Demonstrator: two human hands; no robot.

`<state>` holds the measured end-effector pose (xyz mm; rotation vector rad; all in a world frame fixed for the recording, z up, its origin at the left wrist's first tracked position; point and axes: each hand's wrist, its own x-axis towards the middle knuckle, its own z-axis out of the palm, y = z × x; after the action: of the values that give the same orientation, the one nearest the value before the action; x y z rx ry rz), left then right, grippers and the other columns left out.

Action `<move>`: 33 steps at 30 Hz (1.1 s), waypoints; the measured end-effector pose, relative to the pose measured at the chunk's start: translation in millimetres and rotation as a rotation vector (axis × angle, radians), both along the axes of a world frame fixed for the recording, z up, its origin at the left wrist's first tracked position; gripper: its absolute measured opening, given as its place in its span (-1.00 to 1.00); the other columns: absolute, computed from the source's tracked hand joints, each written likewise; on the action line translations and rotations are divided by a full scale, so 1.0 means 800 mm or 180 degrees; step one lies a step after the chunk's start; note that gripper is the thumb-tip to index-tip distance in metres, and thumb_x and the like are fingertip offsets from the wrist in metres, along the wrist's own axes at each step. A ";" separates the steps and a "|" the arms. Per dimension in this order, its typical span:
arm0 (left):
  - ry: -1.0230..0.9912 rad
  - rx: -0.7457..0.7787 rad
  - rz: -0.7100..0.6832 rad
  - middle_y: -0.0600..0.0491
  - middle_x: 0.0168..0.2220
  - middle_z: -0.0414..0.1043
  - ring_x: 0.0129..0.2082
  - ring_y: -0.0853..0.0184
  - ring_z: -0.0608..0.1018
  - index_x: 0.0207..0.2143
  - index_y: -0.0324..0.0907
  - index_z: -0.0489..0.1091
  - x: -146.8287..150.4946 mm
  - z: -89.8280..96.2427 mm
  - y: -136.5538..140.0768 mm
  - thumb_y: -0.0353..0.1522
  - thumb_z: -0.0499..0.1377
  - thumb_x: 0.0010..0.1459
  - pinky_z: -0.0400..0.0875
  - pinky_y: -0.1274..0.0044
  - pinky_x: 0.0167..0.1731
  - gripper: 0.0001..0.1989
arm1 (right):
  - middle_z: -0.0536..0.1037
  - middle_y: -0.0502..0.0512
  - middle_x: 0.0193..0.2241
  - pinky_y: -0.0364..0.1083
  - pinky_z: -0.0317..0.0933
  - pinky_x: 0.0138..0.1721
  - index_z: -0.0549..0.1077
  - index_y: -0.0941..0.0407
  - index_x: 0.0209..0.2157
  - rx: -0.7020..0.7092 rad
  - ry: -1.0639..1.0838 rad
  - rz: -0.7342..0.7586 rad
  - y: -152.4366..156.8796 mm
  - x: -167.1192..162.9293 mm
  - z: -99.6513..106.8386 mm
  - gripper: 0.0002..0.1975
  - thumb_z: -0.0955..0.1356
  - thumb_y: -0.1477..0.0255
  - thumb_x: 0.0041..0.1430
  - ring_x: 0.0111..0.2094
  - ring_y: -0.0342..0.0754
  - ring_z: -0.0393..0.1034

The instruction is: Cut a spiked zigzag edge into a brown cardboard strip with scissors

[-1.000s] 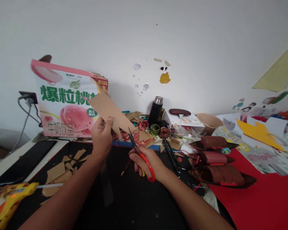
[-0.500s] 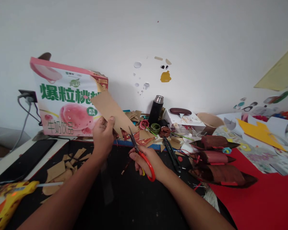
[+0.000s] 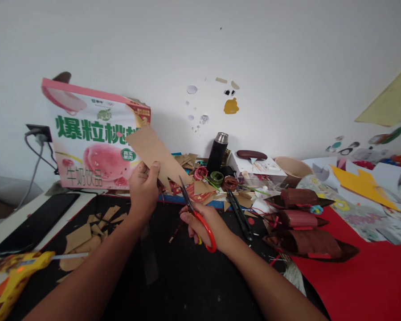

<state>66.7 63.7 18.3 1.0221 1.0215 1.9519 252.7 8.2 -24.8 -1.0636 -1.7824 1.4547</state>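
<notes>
My left hand (image 3: 146, 187) pinches a flat piece of brown cardboard (image 3: 158, 154) between thumb and fingers, holding it raised and slanting down to the right. In my right hand (image 3: 207, 223) is a pair of scissors (image 3: 203, 225) with red and yellow handles, my fingers closed round them. The blades point up and left, their tips at the lower right end of the cardboard. Whether the blades touch it I cannot tell. Below and left of my left hand, several cardboard scraps (image 3: 83, 243) lie on the black mat (image 3: 187, 281).
A pink drink carton (image 3: 87, 138) stands at the back left, near a phone (image 3: 36, 225) and a yellow glue gun (image 3: 23, 274). Behind my hands are a black flask (image 3: 218, 154), ribbon rolls (image 3: 216, 179) and a utility knife (image 3: 239, 216). Brown boat models (image 3: 316, 244) sit at the right.
Hardly anything differs. Both hands, the cardboard and the scissors keep their places; the view has shifted very slightly.
</notes>
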 end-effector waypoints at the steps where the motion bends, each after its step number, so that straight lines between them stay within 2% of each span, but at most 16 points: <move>1: -0.0021 0.0009 -0.0006 0.14 -0.47 0.44 -0.65 0.46 0.42 -0.26 -0.14 0.43 0.000 0.000 0.000 -0.18 0.38 0.17 0.28 0.66 -0.71 -0.73 | 0.43 -0.12 -0.60 -0.25 0.21 -0.67 0.44 0.10 -0.08 0.0005 -0.0012 0.0005 0.000 0.000 0.000 -0.57 0.33 0.00 0.39 -0.69 -0.19 0.32; 5: -0.0018 -0.0018 -0.0030 0.14 -0.47 0.44 -0.63 0.44 0.45 -0.25 -0.13 0.44 0.000 -0.001 0.000 -0.18 0.38 0.18 0.29 0.65 -0.71 -0.74 | 0.43 -0.12 -0.61 -0.24 0.20 -0.68 0.44 0.11 -0.09 0.0013 -0.0026 -0.0017 0.001 0.000 0.000 -0.57 0.35 0.00 0.38 -0.70 -0.17 0.32; 12: 0.0064 -0.0053 -0.0013 0.17 -0.51 0.39 -0.71 0.49 0.33 -0.26 -0.12 0.42 -0.002 -0.004 0.001 -0.19 0.35 0.20 0.23 0.65 -0.75 -0.77 | 0.43 -0.12 -0.61 -0.24 0.22 -0.67 0.44 0.10 -0.10 0.0022 -0.0032 -0.0007 0.000 0.000 0.001 -0.59 0.35 0.02 0.38 -0.69 -0.17 0.32; 18: 0.0050 -0.0039 -0.0008 0.13 -0.47 0.43 -0.66 0.47 0.41 -0.24 -0.12 0.43 -0.003 -0.005 0.002 -0.21 0.34 0.22 0.25 0.67 -0.74 -0.79 | 0.42 -0.12 -0.61 -0.23 0.21 -0.67 0.43 0.11 -0.10 0.0031 -0.0048 -0.0008 -0.001 -0.001 0.004 -0.57 0.34 0.01 0.37 -0.69 -0.17 0.32; 27: 0.0137 0.0004 0.0039 0.16 -0.48 0.44 -0.69 0.50 0.39 -0.23 -0.15 0.40 -0.004 -0.007 0.006 -0.16 0.34 0.20 0.27 0.69 -0.74 -0.72 | 0.40 -0.14 -0.61 -0.24 0.20 -0.66 0.42 0.11 -0.10 -0.0029 -0.0133 -0.0028 -0.002 -0.001 0.008 -0.56 0.35 -0.01 0.36 -0.68 -0.19 0.31; 33: 0.0201 0.0004 0.0090 0.15 -0.46 0.44 -0.66 0.49 0.41 -0.22 -0.15 0.41 -0.006 -0.011 0.009 -0.17 0.32 0.22 0.31 0.68 -0.69 -0.73 | 0.42 -0.12 -0.59 -0.24 0.20 -0.66 0.43 0.10 -0.10 -0.0035 -0.0107 -0.0013 -0.001 -0.001 0.007 -0.59 0.36 0.02 0.37 -0.67 -0.18 0.33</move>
<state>61.7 70.5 9.5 1.0816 1.0750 1.9541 251.7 7.1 -19.5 -1.1028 -1.7966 1.4539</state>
